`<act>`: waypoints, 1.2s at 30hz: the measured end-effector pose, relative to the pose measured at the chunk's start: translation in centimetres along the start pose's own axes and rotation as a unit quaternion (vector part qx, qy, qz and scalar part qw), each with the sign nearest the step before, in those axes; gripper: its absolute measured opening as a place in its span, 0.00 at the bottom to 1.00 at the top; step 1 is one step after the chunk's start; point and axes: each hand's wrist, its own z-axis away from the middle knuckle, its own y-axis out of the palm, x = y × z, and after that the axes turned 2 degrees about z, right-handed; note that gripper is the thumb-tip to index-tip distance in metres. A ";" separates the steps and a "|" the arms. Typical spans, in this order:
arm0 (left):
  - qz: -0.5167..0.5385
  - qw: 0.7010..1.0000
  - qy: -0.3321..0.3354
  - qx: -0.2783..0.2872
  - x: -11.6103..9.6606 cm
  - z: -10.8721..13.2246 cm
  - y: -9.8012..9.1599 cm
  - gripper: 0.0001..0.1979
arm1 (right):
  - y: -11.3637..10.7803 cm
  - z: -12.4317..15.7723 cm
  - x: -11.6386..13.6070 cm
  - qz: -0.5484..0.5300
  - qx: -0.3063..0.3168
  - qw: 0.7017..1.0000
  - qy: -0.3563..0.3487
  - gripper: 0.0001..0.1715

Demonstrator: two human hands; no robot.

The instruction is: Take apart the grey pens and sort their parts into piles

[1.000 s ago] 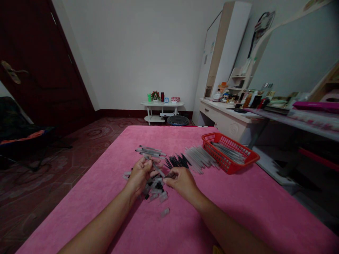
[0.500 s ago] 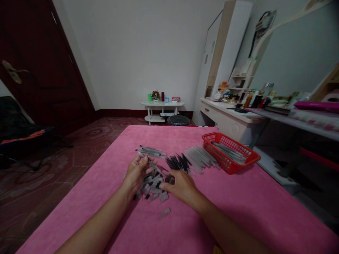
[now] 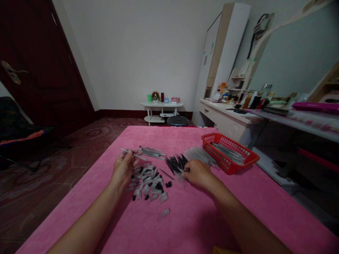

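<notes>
My left hand (image 3: 124,167) pinches a slim, clear pen barrel (image 3: 140,156), held tilted over the left side of the pink cloth. My right hand (image 3: 197,172) has its fingers curled down at the near right edge of a pile of black-tipped pen refills (image 3: 176,163); its fingertips are partly hidden. Between the hands lies a heap of clear pen caps (image 3: 147,180) mixed with small black plugs (image 3: 168,184). One dark thin refill (image 3: 166,174) rests apart beside the heap. Several assembled-looking pens (image 3: 150,151) lie behind my left hand.
A row of clear barrels (image 3: 200,155) lies beside a red plastic basket (image 3: 230,169) holding more pens or tubes. A single clear cap (image 3: 165,212) sits nearer me on the pink cloth (image 3: 127,229). Beyond stand a white side table (image 3: 162,104) and a dressing table (image 3: 233,116).
My hands have moved apart from above the cap heap. The left went left with a barrel; the right moved right to the refill pile. The heap is now uncovered.
</notes>
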 end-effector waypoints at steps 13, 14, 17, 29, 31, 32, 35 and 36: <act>-0.024 0.994 -0.073 0.072 1.5 2.4 1.7 0.05 | 1.8 -0.1 1.2 -0.014 -0.055 0.997 0.046 0.21; -0.027 0.993 -0.080 0.088 1.6 2.8 2.0 0.06 | 1.8 0.1 1.7 -0.051 -0.066 0.996 0.021 0.21; -0.043 0.986 -0.102 0.126 2.2 4.1 2.6 0.10 | 2.2 0.6 3.2 -0.199 -0.088 0.974 -0.058 0.16; -0.118 0.980 -0.062 0.148 2.8 4.9 2.7 0.25 | 0.8 -0.4 0.8 -0.147 -0.153 0.976 -0.041 0.09; -0.126 0.979 -0.053 0.152 2.6 4.5 2.5 0.25 | -0.3 -1.1 -1.2 -0.072 -0.180 0.981 0.020 0.10; -0.130 0.978 -0.050 0.156 2.6 4.3 2.4 0.24 | -0.7 -1.4 -2.2 -0.037 -0.185 0.981 0.046 0.10; -0.138 0.977 -0.045 0.154 2.5 3.9 2.1 0.23 | -1.2 -1.9 -4.9 0.037 -0.185 0.975 0.114 0.11; -0.140 0.978 -0.044 0.149 2.6 3.8 2.0 0.23 | -1.2 -2.0 -5.5 0.054 -0.182 0.973 0.133 0.12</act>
